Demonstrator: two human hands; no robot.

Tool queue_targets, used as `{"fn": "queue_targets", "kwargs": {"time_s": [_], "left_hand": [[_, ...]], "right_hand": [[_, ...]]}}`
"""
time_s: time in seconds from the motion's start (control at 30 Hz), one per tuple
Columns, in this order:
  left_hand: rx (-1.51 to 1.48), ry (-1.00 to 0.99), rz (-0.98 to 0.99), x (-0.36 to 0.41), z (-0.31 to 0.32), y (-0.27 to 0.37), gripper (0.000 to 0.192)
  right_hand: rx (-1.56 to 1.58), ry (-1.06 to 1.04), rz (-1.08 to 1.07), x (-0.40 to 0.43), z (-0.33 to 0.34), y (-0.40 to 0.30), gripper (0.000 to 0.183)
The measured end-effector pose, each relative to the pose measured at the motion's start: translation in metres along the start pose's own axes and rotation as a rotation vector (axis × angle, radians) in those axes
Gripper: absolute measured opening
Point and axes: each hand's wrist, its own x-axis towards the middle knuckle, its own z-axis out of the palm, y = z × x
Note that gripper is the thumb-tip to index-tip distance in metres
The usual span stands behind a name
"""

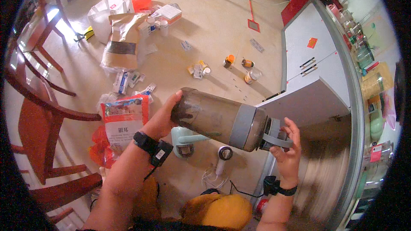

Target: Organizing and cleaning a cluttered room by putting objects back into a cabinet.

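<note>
A large translucent smoky-grey plastic bottle with a grey band lies tilted in the air between my hands, its lid end to the right and lower. My left hand holds it around the base. At the other end my right hand has its fingers on the grey cap with its loop handle. Whether the cap is loose cannot be told. Beneath the bottle, a mint-green appliance shows partly, and a white hair dryer with its cord lies on the floor.
To the right stands a white cabinet with one door swung out. Pill bottles and blister packs lie on the floor ahead. Paper and plastic bags are at the left, beside wooden chairs. A red fly swatter lies farther off.
</note>
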Motion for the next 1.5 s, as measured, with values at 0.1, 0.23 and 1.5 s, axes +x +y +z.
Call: {"fn": "queue_targets", "kwargs": {"time_s": [0.1,0.23,1.5], "left_hand": [[0.044,-0.022,0.039,-0.002,0.0,-0.001,0.053],[-0.008,-0.025,0.009,0.002,-0.008,-0.006,0.052],[0.116,-0.334,-0.234,0.001,0.038,-0.047,0.076]], "right_hand": [[0.033,0.021,0.029,-0.001,0.003,0.002,0.095],[0.043,-0.014,-0.118,-0.003,0.005,0.001,0.093],[0.114,0.153,-0.234,-0.045,-0.041,0.025,0.075]]}}
